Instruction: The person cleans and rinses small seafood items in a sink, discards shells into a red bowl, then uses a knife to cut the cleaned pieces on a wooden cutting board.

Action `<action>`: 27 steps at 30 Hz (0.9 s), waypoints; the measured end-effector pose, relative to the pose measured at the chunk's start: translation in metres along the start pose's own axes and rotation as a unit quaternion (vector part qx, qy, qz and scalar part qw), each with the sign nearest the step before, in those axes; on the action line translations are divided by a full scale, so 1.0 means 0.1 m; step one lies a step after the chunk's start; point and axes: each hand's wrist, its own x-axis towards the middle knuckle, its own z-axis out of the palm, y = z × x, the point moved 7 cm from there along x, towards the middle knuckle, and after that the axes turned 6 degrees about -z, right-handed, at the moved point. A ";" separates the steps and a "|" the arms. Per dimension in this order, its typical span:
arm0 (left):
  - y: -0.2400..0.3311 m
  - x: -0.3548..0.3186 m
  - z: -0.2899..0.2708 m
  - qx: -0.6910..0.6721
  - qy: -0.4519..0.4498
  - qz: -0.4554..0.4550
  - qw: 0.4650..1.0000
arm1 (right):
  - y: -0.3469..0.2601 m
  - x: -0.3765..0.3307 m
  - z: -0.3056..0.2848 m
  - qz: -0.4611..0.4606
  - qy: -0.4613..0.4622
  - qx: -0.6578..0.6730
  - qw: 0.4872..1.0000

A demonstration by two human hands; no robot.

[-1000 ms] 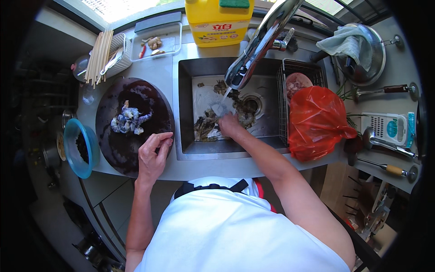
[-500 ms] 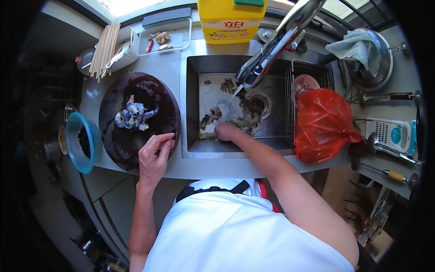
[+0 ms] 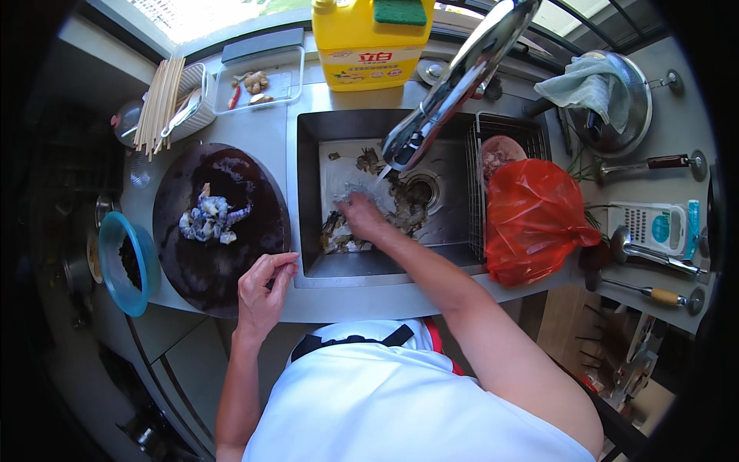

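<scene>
Sink: a metal sink sits in the counter, with wet grey-brown pieces scattered over its floor and heaped against the drain.
Right hand: the person's right hand reaches into the sink, lowered onto the pieces at the left; whether its fingers are apart or clamped on one cannot be told.
Faucet: a shiny faucet leans over the sink, its water falling just beside the right hand.
Left hand: the left hand hangs at the near right edge of the round board, fingers curled, thumb and forefinger drawn together, nothing visible between them.
Board: a dark round board left of the sink bears a bluish-white pile near its middle.
Bowl: a blue bowl with dark contents stands left of the board.
Rack: a wire rack lines the sink's right side, a red bag bulging beside it.
Windowsill side: a yellow jug stands behind the sink; ginger and a red chili lie in a clear tray.
</scene>
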 end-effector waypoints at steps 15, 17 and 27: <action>0.02 0.06 0.23 -0.004 -0.032 0.005 0.999 | 0.15 -0.20 0.20 0.097 -0.051 0.256 0.960; 0.01 0.09 0.27 -0.017 -0.039 0.005 0.999 | 0.21 -0.24 0.02 0.099 0.020 0.308 0.946; -0.02 0.49 0.57 -0.005 -0.080 -0.041 0.996 | 0.25 -0.54 -0.65 0.149 0.138 0.552 0.809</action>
